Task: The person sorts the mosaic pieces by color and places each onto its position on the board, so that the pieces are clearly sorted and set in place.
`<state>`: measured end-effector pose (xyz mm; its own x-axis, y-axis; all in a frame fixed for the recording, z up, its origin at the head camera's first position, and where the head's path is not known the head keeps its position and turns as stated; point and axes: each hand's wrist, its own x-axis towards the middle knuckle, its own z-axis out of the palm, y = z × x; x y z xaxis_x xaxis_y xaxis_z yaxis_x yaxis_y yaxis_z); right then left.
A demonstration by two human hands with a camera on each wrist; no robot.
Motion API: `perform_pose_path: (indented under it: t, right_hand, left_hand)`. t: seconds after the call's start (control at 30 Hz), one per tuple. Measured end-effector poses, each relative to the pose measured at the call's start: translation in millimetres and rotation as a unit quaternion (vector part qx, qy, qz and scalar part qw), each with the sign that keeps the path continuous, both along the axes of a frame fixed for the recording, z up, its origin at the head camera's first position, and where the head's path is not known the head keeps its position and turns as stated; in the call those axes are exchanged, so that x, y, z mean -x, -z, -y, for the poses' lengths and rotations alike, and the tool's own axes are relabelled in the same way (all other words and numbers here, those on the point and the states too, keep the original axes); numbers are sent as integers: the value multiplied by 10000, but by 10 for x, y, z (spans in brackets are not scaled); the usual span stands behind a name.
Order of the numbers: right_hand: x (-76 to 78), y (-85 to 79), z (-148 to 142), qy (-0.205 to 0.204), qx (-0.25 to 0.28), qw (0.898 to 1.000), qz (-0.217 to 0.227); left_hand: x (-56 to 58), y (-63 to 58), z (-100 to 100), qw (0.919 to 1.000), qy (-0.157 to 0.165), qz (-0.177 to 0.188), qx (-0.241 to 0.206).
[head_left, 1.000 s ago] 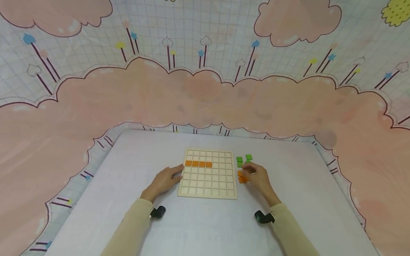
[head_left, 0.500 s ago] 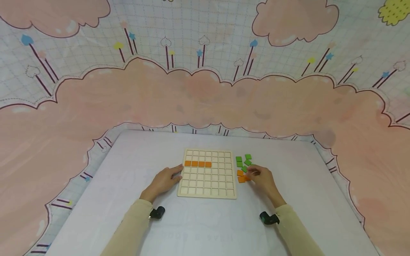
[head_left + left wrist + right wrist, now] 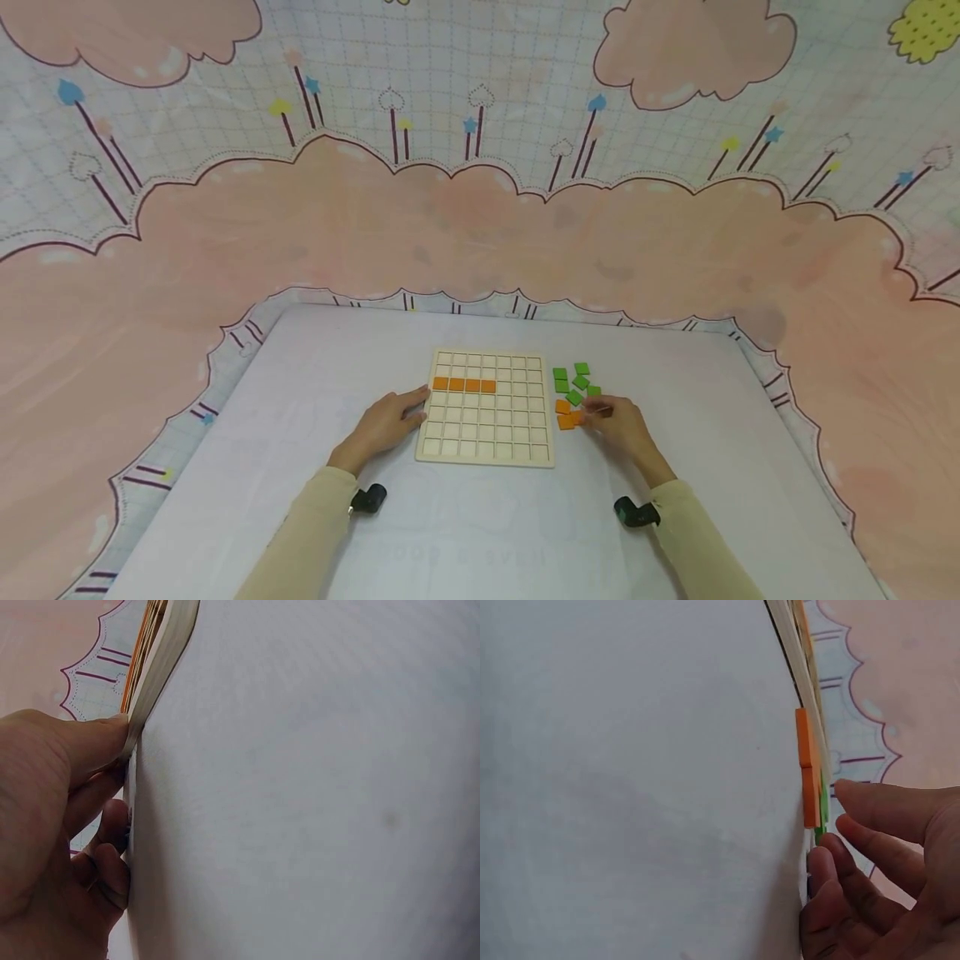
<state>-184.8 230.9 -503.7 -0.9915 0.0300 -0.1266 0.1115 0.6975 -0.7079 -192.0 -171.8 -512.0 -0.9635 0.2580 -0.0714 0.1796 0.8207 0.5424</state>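
A pale wooden board (image 3: pixel 486 429) with a grid of square cells lies on the white table. Several orange tiles (image 3: pixel 472 385) fill a row of its cells from the left edge. My left hand (image 3: pixel 380 425) touches the board's left edge, index finger and thumb spread along it. To the right of the board, my right hand (image 3: pixel 618 425) is low beside loose orange tiles (image 3: pixel 563 407), fingertips at the rightmost one. In the right wrist view, a gap shows between its thumb and index finger, with nothing held there. Several loose green tiles (image 3: pixel 574 397) lie just beyond the orange ones.
The white table (image 3: pixel 480 533) extends around the board on every side. Behind it hangs a cloth (image 3: pixel 480 225) printed with pink clouds. A small black device (image 3: pixel 636 512) sits at the right wrist, and another black device (image 3: pixel 369 499) at the left.
My right hand has shifted to the right, away from the board, uncovering more of the green and orange tiles. My left hand stays at the board's edge.
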Motion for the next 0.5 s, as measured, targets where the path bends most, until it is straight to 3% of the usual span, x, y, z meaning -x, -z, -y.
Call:
perform_pose_path:
  t: [0.5]
  right_hand:
    - [44, 30, 14, -316, -338, 9989, -13]
  left_hand:
    - [6, 10, 5, 10000, 34, -50, 2]
